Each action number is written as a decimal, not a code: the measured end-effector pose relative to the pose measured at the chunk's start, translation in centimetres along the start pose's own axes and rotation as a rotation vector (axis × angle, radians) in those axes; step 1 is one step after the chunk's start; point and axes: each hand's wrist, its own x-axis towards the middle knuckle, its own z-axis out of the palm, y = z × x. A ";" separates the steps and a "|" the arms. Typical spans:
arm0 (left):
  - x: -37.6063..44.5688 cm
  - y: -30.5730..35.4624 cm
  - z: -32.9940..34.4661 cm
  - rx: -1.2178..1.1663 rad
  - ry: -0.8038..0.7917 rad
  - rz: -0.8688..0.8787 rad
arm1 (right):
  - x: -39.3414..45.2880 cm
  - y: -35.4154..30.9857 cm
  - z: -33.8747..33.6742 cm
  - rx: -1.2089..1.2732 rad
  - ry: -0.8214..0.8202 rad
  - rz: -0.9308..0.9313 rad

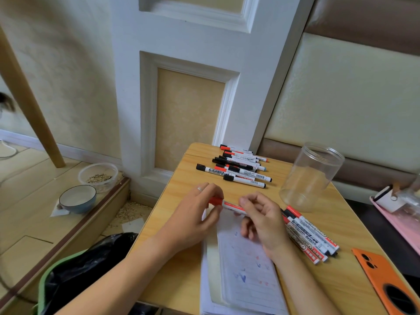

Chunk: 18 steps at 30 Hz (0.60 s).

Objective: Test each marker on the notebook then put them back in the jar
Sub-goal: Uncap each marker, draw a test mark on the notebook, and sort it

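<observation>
Reds, blacks and blues on a pale wood-grain table (181, 194)

The held marker (229, 206) is white with a red cap; the far pile of markers (238, 165) at twelve o'clock shows white barrels with red, black and blue caps. The ruled white notebook (247, 269) carries blue and red scribbles. The jar (311, 176) at one o'clock is clear; the phone (386, 283) at four o'clock is orange.

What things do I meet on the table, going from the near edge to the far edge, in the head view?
Notebook → red marker held in both hands → jar → far pile of markers.
</observation>
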 end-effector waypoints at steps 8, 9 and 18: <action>0.1 -0.2 0.8 -0.035 -0.045 -0.050 | -0.6 -0.1 0.1 -0.214 -0.216 -0.089; 0.1 -0.2 0.8 -0.030 -0.037 -0.061 | -0.6 -0.2 0.2 -0.241 -0.237 -0.109; -0.2 -0.9 1.4 -0.007 -0.029 -0.117 | -0.4 0.2 -0.1 -0.362 -0.287 -0.144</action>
